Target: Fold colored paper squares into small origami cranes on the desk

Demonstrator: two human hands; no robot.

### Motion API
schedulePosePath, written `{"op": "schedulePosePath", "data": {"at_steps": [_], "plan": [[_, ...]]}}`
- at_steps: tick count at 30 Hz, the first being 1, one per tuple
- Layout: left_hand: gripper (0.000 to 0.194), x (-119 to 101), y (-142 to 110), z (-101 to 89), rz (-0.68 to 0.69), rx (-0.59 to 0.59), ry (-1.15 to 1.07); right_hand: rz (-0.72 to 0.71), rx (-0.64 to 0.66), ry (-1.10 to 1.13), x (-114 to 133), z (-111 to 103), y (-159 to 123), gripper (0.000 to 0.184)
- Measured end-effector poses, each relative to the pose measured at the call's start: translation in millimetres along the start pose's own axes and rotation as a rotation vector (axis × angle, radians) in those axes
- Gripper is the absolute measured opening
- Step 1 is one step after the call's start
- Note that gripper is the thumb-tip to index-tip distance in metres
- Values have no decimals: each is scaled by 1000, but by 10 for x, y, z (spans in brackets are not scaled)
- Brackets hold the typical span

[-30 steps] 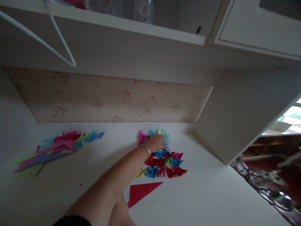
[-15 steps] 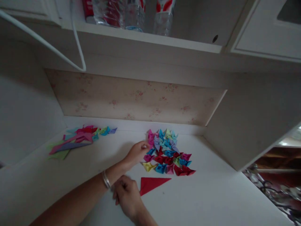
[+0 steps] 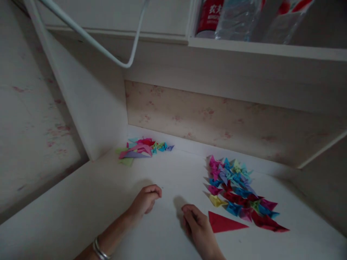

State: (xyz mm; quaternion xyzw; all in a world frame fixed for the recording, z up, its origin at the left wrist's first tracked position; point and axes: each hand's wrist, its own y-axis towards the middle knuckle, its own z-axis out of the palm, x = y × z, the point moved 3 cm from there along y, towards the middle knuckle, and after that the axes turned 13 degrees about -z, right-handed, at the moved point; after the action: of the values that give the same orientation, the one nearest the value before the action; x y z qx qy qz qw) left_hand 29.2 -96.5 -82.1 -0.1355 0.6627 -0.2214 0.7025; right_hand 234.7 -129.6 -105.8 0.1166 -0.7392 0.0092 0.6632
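Note:
My left hand [image 3: 145, 200], with silver bracelets on its wrist, hovers over the white desk with fingers loosely curled; nothing shows in it. My right hand [image 3: 196, 225] is closed too, with nothing visible in its fingers, just left of a folded red paper triangle [image 3: 225, 222] lying flat. Behind the triangle sits a cluster of small folded origami pieces [image 3: 241, 193] in pink, blue, red, green and purple. A yellow origami piece [image 3: 217, 200] marks its near left corner. At the back left lies a pile of coloured paper [image 3: 137, 151], some of it folded.
The white desk [image 3: 81, 213] meets a side panel [image 3: 89, 94] at left and a floral back wall [image 3: 189, 112]. Overhead, a shelf [image 3: 257, 48] holds plastic bottles [image 3: 238, 21] and a red-labelled container [image 3: 210, 16]. A white bent tube [image 3: 108, 56] hangs at upper left.
The view has swung left. My left hand has drawn back from the origami cluster and moved left; my hands, formerly close together, are now apart. The red triangle still lies on the desk.

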Motion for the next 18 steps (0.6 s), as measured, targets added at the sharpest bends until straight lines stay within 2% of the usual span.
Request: {"op": "schedulePosePath", "data": {"at_steps": [4,7,12,15,18], "plan": [[12,-44,38,61,16,-43,-18,49,-1,-39,-55,94,45,40],[13,-47,57,63,36,-61,-28,65,-31,19,22,201,256,38],[13,-60,99,44,129,-97,24,-32,3,24,340,473,999,34],[17,-62,115,48,168,-125,69,-122,142,-192,432,701,1545,29],[19,-37,123,50,141,-136,79,-196,284,-410,422,956,2053,27]]}}
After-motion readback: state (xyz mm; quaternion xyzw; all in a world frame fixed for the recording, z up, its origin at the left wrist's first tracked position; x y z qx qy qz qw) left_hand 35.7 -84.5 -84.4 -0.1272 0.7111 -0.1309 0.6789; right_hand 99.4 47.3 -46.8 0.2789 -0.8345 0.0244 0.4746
